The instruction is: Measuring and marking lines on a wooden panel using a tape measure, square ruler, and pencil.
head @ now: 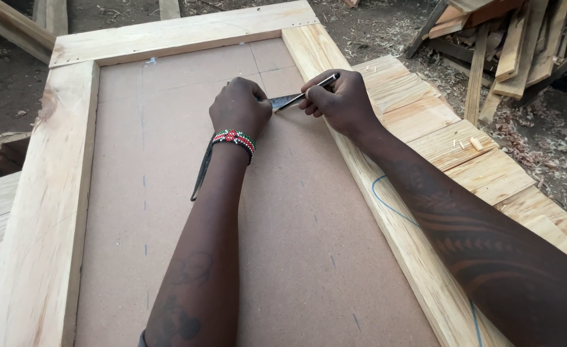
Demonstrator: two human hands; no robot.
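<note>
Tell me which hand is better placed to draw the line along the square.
Right, probably. The right hand already holds the pen with its tip at the square, while the left hand presses the square flat on the board.

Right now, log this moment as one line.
left hand: pressing metal ruler | right hand: pen | on: brown board | wooden frame
</note>
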